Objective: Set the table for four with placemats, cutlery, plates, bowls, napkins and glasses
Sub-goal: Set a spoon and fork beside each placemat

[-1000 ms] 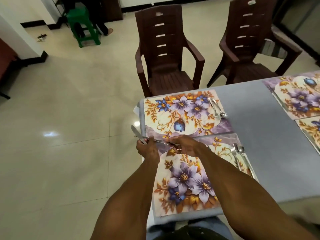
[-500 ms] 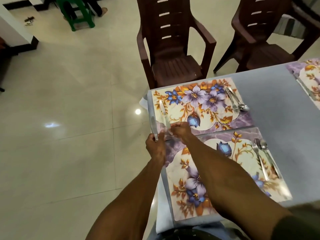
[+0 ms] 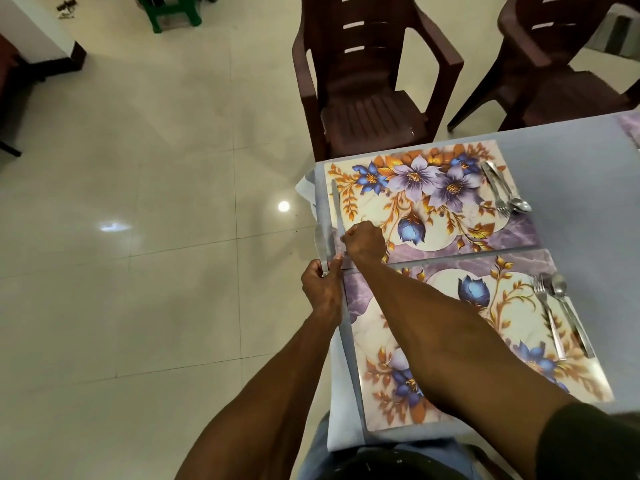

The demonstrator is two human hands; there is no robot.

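We see the left hand with its grip closed round the handle of a plain silver table knife, the blade pointing away from the person and standing over the left edge of the grey-covered bench. The right hand pinches the handle end of a second silver knife, which lies along the left border of the far floral placemat with purple and blue flowers. On that mat's right border we note a silver fork and a silver spoon lying side by side. The near floral placemat just touches the far one; its right border carries another fork beside another spoon. We cannot tell whether the knife in the left hand touches the bench. Two dark brown plastic armchairs stand on the pale tiled floor beyond the bench.
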